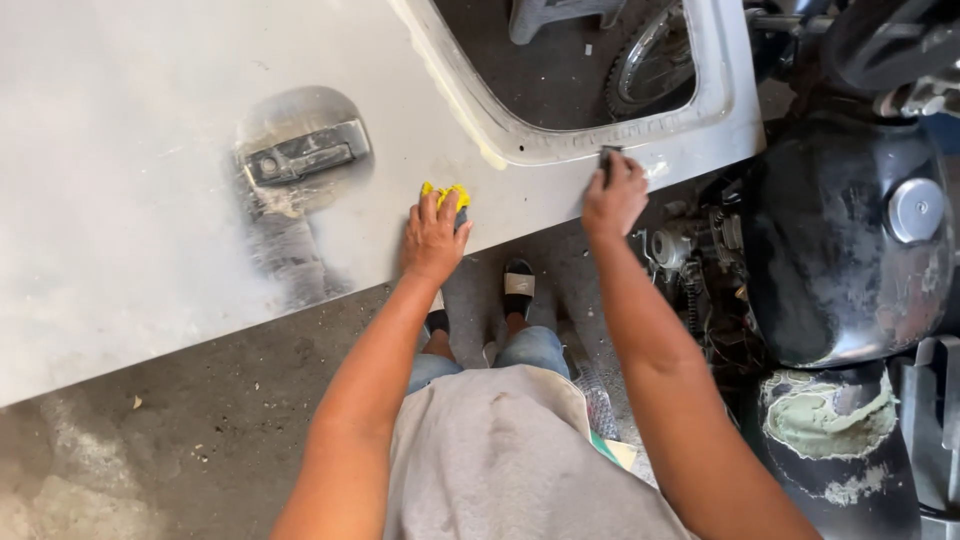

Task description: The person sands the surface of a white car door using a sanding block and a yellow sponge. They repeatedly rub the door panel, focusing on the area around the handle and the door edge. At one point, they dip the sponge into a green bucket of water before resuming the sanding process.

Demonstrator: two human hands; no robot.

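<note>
While the left hand (pixel 432 238) presses a yellow cloth (pixel 446 194) flat near the grey door panel's (pixel 130 190) lower edge, seemingly steadying it, the right hand (pixel 613 196) pinches a small dark block (pixel 608 160) below the window opening (pixel 570 75).

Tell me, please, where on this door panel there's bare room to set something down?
The door panel is bare left of the handle, and in a narrow strip between the left hand on its yellow cloth and the right hand below the window opening. It is crowded at right around the black tank.
</note>
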